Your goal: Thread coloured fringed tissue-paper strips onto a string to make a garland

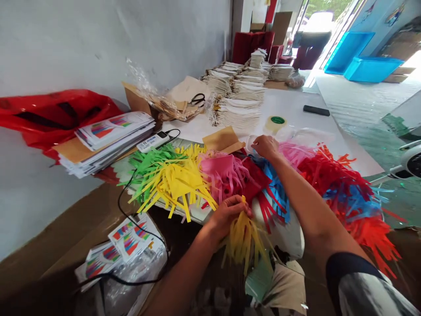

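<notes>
My left hand (227, 211) is closed round a bunch of yellow fringed paper strips (244, 239) that hang down below it. My right hand (265, 146) reaches forward with its fingers curled over the far edge of the coloured pile, beside a clear plastic wrapper (297, 134); what it holds is hidden. Between the hands lie heaps of fringed paper: green (149, 164), yellow (177, 182), pink (223, 173), blue (274, 184) and red (332, 171).
A tape roll (275, 123), a black phone (316, 110), scissors (198, 99), stacks of white paper bags (240, 109) and a stack of printed cards (110, 136) lie on the white table (297, 105). A black cable (128, 210) runs down to packets (128, 239) at lower left. The wall (98, 39) is on the left.
</notes>
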`<action>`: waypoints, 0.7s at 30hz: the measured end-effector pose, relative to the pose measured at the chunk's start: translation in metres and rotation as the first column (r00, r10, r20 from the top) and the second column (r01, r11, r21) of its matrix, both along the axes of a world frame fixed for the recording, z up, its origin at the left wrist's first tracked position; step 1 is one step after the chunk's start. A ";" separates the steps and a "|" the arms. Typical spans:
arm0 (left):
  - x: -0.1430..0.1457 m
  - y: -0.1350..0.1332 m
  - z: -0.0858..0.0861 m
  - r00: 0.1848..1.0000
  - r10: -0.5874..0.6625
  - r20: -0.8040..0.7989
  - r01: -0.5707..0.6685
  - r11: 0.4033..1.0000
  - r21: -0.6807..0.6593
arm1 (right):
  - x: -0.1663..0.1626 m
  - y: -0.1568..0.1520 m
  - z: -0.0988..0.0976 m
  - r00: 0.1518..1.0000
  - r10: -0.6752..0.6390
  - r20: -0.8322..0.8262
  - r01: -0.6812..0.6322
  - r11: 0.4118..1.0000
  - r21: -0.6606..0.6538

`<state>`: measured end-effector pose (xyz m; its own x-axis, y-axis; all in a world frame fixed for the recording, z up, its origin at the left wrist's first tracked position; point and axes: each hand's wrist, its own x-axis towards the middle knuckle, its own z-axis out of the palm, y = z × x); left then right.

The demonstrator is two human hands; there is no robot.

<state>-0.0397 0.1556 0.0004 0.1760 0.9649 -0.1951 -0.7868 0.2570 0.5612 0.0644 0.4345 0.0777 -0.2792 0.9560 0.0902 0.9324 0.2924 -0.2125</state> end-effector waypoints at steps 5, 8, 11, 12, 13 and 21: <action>-0.002 -0.003 -0.002 0.999 -0.021 0.027 0.021 1.000 0.001 | -0.005 0.007 -0.012 0.997 -0.038 0.065 0.041 0.998 -0.049; -0.001 -0.003 0.000 0.999 -0.023 0.039 0.024 1.000 -0.010 | 0.002 0.004 -0.012 0.996 -0.036 0.082 0.040 0.998 -0.051; 0.002 -0.003 0.002 0.999 -0.022 0.027 0.022 1.000 0.010 | 0.005 0.001 -0.010 0.996 -0.029 0.090 0.034 0.998 -0.047; 0.003 -0.003 0.003 1.000 -0.025 0.014 0.025 1.000 0.020 | 0.005 0.000 -0.009 0.996 -0.026 0.089 0.031 0.998 -0.048; 0.004 -0.003 0.003 1.000 -0.028 0.000 0.028 0.999 0.026 | 0.003 -0.001 -0.008 0.996 -0.024 0.088 0.028 0.998 -0.052; 0.003 -0.004 0.003 1.000 -0.029 0.001 0.029 0.998 0.057 | -0.007 -0.005 -0.009 0.999 -0.049 0.000 0.049 0.999 -0.018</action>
